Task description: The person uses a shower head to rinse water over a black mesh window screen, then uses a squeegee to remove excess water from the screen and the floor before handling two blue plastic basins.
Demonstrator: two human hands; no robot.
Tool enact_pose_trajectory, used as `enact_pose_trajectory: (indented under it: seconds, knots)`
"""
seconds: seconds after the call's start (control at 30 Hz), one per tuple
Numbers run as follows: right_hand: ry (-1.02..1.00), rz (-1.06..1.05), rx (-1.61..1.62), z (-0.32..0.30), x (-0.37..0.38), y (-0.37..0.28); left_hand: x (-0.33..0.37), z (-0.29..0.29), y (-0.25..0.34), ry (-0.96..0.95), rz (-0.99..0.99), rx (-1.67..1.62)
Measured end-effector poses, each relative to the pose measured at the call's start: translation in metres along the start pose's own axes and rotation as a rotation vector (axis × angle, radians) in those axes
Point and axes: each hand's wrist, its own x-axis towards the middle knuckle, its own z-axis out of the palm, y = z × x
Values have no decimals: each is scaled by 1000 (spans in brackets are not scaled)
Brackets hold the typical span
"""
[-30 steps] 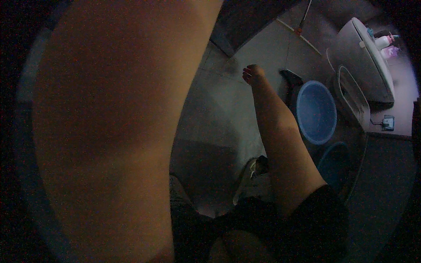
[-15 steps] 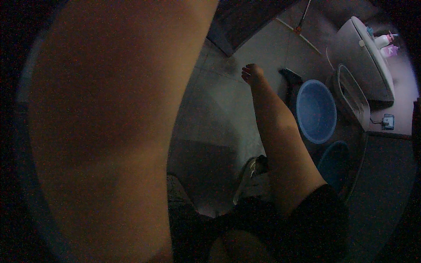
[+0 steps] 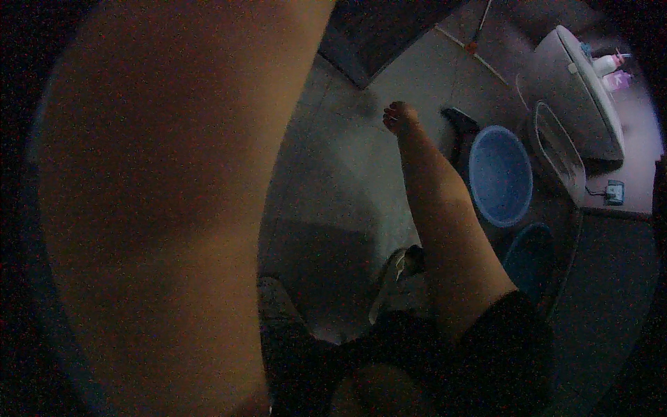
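My left arm point(image 3: 160, 208) fills the left side of the picture, very close. Its hand lies outside the view. My right arm point(image 3: 445, 201) reaches out over the floor, bare below a dark sleeve. At its far end, my right hand point(image 3: 399, 117) has its fingers curled in, and nothing shows in them. Closest to that hand are a dark object point(image 3: 460, 124) on the floor, too dim to name, and a light-blue basin point(image 3: 501, 177) beside the forearm. Neither is touched by the hand.
A dark teal basin point(image 3: 529, 260) stands nearer me. On the right, several bottles point(image 3: 611, 73) stand on a pale fixture point(image 3: 577, 97); a pale-rimmed frame point(image 3: 559, 149) and a plugged-in wall socket point(image 3: 614, 192) are below. My shoes point(image 3: 399, 274) rest on the tiles point(image 3: 333, 160). A dark panel point(image 3: 368, 52) is ahead.
My left arm has shifted slightly to the left, uncovering a bit more floor. The right arm and hand stay nearly where they were.
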Motion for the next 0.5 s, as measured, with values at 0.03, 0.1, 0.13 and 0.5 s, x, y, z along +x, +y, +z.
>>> enact_pose_trajectory:
  seconds: [0.03, 0.1, 0.13, 0.5]
  knots:
    - [-15, -15, -11, 0, 4, 3, 4, -2, -4, 7, 33, 38]
    - [-82, -90, -99, 0, 23, 14, 12, -4, -18, 27, 104, 98]
    - [-104, -133, -136, -4, 40, 16, 7, -6, -16, 5, 93, 57]
    - [-192, -96, -111, 31, 87, 31, 22, 31, -71, 117, 198, 60]
